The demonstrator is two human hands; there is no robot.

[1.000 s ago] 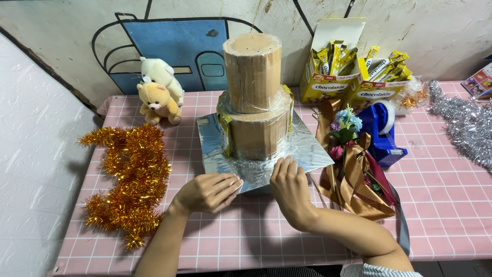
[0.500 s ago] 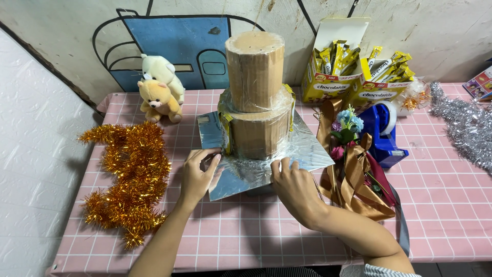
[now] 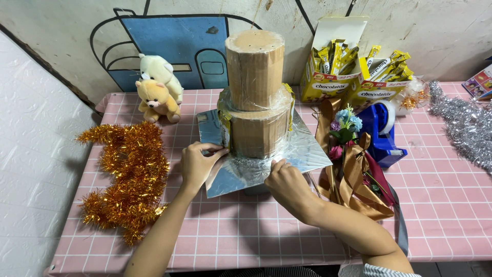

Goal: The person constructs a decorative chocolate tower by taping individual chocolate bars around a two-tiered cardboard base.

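Note:
A two-tier brown cardboard tower (image 3: pixel 254 97) stands on a silver foil board (image 3: pixel 302 151) in the middle of the pink checked table (image 3: pixel 246 231). Clear tape and yellow strips wrap the lower tier. My left hand (image 3: pixel 197 164) touches the lower tier's left base, fingertips pinching at the foil edge. My right hand (image 3: pixel 288 185) rests on the front edge of the foil board, fingers pressed on it. Neither hand lifts anything.
Gold tinsel (image 3: pixel 125 174) lies at the left. Two plush bears (image 3: pixel 156 92) sit at the back left. Open boxes of yellow snack bars (image 3: pixel 353 77), a blue tape dispenser (image 3: pixel 384 128), a ribboned flower bunch (image 3: pixel 351 164) and silver tinsel (image 3: pixel 464 125) are at the right.
My left hand moved up from the board's front edge to the left base of the lower tier. My right hand stayed on the front edge.

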